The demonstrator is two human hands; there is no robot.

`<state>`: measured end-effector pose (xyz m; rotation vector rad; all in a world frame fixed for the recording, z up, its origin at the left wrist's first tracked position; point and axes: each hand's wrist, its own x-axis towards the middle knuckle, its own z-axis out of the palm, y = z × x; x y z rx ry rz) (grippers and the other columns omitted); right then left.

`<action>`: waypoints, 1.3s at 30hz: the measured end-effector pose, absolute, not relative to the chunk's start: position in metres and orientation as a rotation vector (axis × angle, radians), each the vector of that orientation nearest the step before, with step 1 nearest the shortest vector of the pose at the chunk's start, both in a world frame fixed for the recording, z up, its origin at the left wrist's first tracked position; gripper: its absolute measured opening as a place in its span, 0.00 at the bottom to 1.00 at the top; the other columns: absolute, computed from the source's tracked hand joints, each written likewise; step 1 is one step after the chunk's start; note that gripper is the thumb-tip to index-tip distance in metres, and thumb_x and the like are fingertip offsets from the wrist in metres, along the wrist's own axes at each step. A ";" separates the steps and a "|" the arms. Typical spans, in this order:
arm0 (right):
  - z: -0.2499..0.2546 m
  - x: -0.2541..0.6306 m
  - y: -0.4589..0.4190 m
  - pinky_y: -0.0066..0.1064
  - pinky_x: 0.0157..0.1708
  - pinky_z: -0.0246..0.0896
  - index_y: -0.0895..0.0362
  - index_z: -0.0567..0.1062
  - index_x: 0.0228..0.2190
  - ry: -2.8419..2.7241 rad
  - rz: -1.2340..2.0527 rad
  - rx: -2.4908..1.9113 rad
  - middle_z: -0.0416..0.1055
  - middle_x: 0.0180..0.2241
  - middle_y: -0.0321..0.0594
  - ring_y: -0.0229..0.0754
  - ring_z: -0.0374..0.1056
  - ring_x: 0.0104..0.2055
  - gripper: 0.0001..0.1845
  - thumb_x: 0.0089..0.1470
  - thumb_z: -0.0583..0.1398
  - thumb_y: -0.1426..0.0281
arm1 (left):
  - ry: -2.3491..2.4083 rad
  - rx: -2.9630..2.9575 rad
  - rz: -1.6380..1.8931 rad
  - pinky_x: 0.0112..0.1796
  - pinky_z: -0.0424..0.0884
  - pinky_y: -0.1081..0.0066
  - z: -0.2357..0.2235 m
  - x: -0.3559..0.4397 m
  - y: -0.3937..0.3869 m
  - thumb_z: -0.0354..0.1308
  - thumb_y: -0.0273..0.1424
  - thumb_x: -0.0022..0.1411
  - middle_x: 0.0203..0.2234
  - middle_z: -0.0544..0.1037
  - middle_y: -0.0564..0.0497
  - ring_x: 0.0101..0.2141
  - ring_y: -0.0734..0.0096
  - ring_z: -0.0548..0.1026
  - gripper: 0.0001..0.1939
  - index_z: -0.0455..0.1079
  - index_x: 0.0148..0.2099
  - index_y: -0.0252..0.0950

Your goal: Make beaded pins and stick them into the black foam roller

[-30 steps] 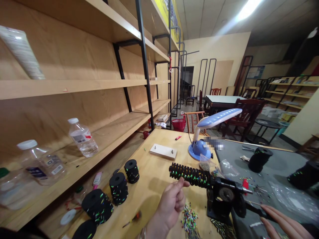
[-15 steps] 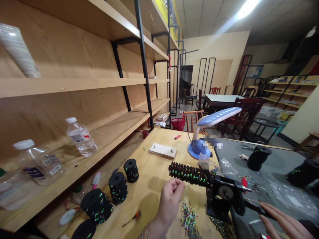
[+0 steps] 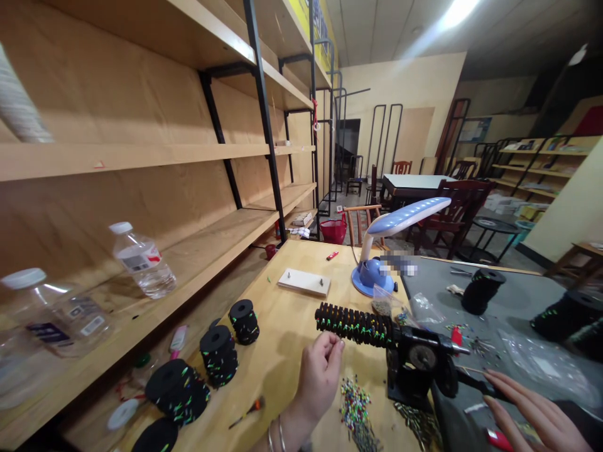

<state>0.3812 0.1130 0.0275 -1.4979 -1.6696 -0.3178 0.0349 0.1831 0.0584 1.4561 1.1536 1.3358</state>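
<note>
A row of black foam spools [image 3: 353, 324], wound with small green and yellow pieces, sits on the shaft of a black hand-cranked winder [image 3: 421, 358]. Just below and in front of the row, my left hand [image 3: 320, 367] is closed in a pinch. Whatever lies between its fingertips is too fine to make out. At lower right, my right hand [image 3: 532, 408] has its long fingers and thumb around the black crank handle [image 3: 475, 382]. Under the spools lies a pile of small colourful beaded pieces [image 3: 355, 402], with a heap of dark metal pieces [image 3: 417, 422] by the winder's base.
Stacked black spools [image 3: 219, 355] stand along the table's left side, near an orange-tipped tool [image 3: 247, 411]. Behind are a white board with two pegs [image 3: 304, 282] and a blue desk lamp [image 3: 372, 276]. Shelving with plastic bottles [image 3: 144, 260] runs along the left.
My left hand has drawn slightly down and away from the spools, its fingers still pinched. My right hand stays at the crank handle. The whole view has shifted slightly.
</note>
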 end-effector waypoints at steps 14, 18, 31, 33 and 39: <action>0.024 0.247 0.057 0.35 0.33 0.70 0.50 0.74 0.38 -1.776 0.063 -1.563 0.77 0.32 0.42 0.47 0.74 0.33 0.08 0.57 0.58 0.64 | 1.168 1.506 1.247 0.21 0.50 0.75 0.063 0.027 0.184 0.55 0.38 0.61 0.16 0.59 0.59 0.18 0.78 0.55 0.12 0.67 0.30 0.34; -0.001 0.212 0.080 0.30 0.32 0.67 0.53 0.75 0.33 -1.823 0.332 -1.726 0.77 0.31 0.41 0.44 0.73 0.33 0.10 0.59 0.53 0.67 | 1.177 1.508 1.243 0.20 0.50 0.75 0.065 0.026 0.183 0.56 0.37 0.61 0.16 0.59 0.59 0.18 0.78 0.56 0.11 0.67 0.31 0.34; -0.001 0.199 0.139 0.27 0.27 0.52 0.57 0.76 0.29 -1.998 0.427 -2.046 0.77 0.31 0.44 0.43 0.72 0.32 0.06 0.53 0.59 0.76 | 1.130 1.499 1.236 0.21 0.50 0.75 0.063 0.027 0.183 0.53 0.36 0.63 0.16 0.59 0.60 0.18 0.78 0.56 0.11 0.66 0.31 0.35; -0.001 0.199 0.142 0.28 0.26 0.50 0.57 0.76 0.27 -2.013 0.421 -2.061 0.78 0.29 0.45 0.45 0.73 0.30 0.06 0.52 0.60 0.77 | 1.128 1.507 1.239 0.20 0.50 0.75 0.064 0.027 0.184 0.53 0.35 0.63 0.16 0.59 0.60 0.18 0.77 0.56 0.11 0.65 0.30 0.36; -0.005 0.201 0.148 0.29 0.24 0.52 0.57 0.75 0.23 -2.041 0.378 -2.064 0.77 0.24 0.46 0.47 0.74 0.27 0.09 0.51 0.57 0.77 | 1.114 1.536 1.244 0.20 0.48 0.74 0.064 0.028 0.184 0.51 0.34 0.65 0.15 0.58 0.60 0.17 0.77 0.56 0.11 0.65 0.30 0.36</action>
